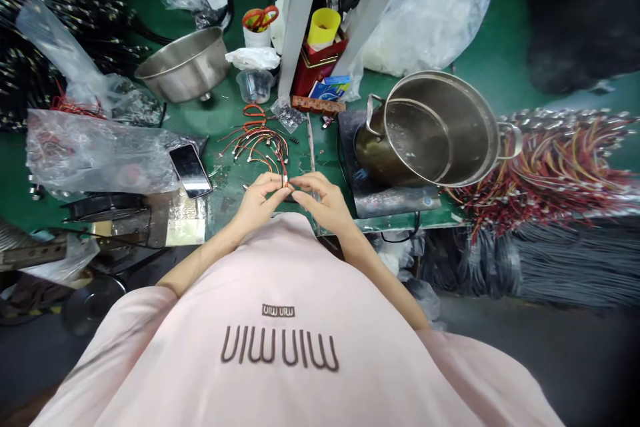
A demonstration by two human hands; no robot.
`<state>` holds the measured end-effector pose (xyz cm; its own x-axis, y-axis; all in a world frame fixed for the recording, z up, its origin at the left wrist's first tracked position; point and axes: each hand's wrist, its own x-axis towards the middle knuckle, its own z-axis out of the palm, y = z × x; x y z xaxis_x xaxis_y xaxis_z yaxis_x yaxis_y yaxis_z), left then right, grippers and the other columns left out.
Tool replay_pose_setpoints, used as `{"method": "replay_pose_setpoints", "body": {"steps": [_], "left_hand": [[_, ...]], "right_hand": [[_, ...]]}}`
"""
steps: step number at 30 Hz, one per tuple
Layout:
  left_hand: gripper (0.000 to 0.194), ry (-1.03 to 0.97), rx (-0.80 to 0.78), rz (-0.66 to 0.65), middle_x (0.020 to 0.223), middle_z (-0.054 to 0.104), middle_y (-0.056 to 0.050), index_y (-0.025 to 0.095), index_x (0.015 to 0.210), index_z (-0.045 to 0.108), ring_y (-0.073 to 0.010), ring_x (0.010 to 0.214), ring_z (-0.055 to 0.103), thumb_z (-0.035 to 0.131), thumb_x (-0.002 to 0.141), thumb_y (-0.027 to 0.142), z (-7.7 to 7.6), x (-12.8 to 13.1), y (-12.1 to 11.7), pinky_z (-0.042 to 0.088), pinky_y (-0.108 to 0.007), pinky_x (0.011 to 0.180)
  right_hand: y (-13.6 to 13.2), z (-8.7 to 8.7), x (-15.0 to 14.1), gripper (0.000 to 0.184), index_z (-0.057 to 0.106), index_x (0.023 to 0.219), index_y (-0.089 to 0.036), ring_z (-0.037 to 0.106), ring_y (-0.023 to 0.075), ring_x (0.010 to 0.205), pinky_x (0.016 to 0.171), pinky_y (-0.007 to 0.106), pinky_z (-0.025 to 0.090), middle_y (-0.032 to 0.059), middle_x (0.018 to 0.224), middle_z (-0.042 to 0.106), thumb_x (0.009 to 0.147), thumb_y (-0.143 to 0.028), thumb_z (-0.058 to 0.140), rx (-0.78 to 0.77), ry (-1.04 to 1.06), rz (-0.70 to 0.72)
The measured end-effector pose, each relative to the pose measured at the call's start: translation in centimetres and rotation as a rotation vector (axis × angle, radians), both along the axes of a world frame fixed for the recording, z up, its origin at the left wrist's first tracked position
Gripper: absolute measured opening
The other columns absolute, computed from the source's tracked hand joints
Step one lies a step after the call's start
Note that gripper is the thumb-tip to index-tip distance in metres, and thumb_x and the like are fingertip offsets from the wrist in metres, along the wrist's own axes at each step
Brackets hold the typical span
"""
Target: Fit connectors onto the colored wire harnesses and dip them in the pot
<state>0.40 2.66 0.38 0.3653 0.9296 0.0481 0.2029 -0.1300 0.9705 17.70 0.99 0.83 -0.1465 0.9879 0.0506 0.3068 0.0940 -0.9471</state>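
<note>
Left hand [257, 203], right hand [320, 203] both pinching red wire lead [284, 179], near front edge of green workbench [225, 110]; steel pot [425, 127] close right.

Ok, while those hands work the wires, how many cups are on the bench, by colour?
Yellow cup: 1
White cup: 1
Clear plastic cup: 1
Total: 3
</note>
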Motion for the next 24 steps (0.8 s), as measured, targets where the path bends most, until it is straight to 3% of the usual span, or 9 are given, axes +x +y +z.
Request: {"method": "replay_pose_setpoints", "body": {"steps": [4,7,9,13,15,17,20,24], "left_hand": [[0.02,0.115,0.054,-0.026,0.094,0.067,-0.006,0.019,0.078,0.071,-0.0192,0.095,0.055,0.057,0.088,0.029,0.5,0.1,0.1,0.042,-0.035,0.092],[0.018,0.082,-0.01,0.106,0.097,0.066,-0.005,0.019,0.088,0.073,-0.0189,0.096,0.055,0.062,0.084,0.033,0.8,-0.9,-0.3,0.042,-0.034,0.091],[0.027,-0.027,-0.182,0.164,0.089,0.065,-0.005,0.018,0.092,0.073,-0.0165,0.086,0.056,0.063,0.083,0.042,0.7,-1.6,-1.0,0.044,-0.03,0.081],[0.051,-0.456,-0.854,-0.066,0.058,0.05,0.0,0.012,0.077,0.068,-0.0072,0.05,0.041,0.057,0.08,0.062,0.1,-1.3,-2.4,0.033,-0.021,0.048],[0.05,-0.707,-1.053,-0.098,0.051,0.04,0.004,0.013,0.065,0.059,-0.0044,0.042,0.031,0.058,0.081,0.061,-0.1,-0.4,-2.5,0.026,-0.019,0.042],[0.045,-0.883,-1.131,-0.042,0.048,0.032,0.007,0.014,0.059,0.049,-0.0029,0.038,0.025,0.061,0.083,0.051,-0.1,0.4,-2.2,0.022,-0.017,0.039],[0.041,-0.969,-1.186,0.042,0.047,0.029,0.008,0.014,0.057,0.044,-0.002,0.037,0.023,0.063,0.086,0.035,0.0,0.9,-1.8,0.022,-0.015,0.038],[0.026,-0.965,-1.167,0.126,0.047,0.029,0.009,0.012,0.07,0.057,-0.0024,0.037,0.025,0.061,0.088,0.031,-0.2,1.1,-1.4,0.024,-0.015,0.038]], "right_hand": [[0.6,1.1,-1.2,0.016,0.074,0.09,-0.024,0.057,0.0182,0.094,0.088,0.035,0.046,0.0044,0.092,0.063,0.083,-0.035,0.064,0.161,-0.12,-0.038],[1.0,1.2,-1.8,0.02,0.073,0.081,-0.024,0.059,0.0163,0.084,0.079,0.031,0.049,0.0027,0.085,0.064,0.087,-0.038,0.059,0.133,-0.04,-0.08],[1.1,1.2,-1.9,0.022,0.071,0.083,-0.024,0.06,0.0144,0.077,0.073,0.029,0.05,0.0015,0.085,0.065,0.088,-0.04,0.058,0.064,0.066,-0.136],[0.5,1.2,-2.4,0.022,0.07,0.086,-0.024,0.063,0.0147,0.08,0.077,0.03,0.052,0.0015,0.09,0.067,0.087,-0.042,0.057,-0.039,0.162,-0.136],[-0.2,1.3,-2.7,0.021,0.071,0.086,-0.024,0.064,0.0164,0.087,0.084,0.032,0.052,0.0024,0.091,0.068,0.087,-0.04,0.058,-0.045,0.156,-0.087],[-1.1,1.3,-2.7,0.02,0.072,0.086,-0.024,0.064,0.0179,0.094,0.09,0.035,0.051,0.0032,0.093,0.069,0.088,-0.038,0.057,-0.042,0.154,-0.06],[-2.3,1.2,-2.2,0.02,0.073,0.089,-0.025,0.062,0.0205,0.11,0.102,0.041,0.046,0.0038,0.103,0.071,0.089,-0.035,0.056,-0.053,0.179,-0.048],[-4.1,0.6,-0.5,0.016,0.074,0.09,-0.028,0.058,0.0228,0.12,0.108,0.046,0.04,0.0031,0.1,0.073,0.088,-0.031,0.059,-0.062,0.228,-0.058]]}}
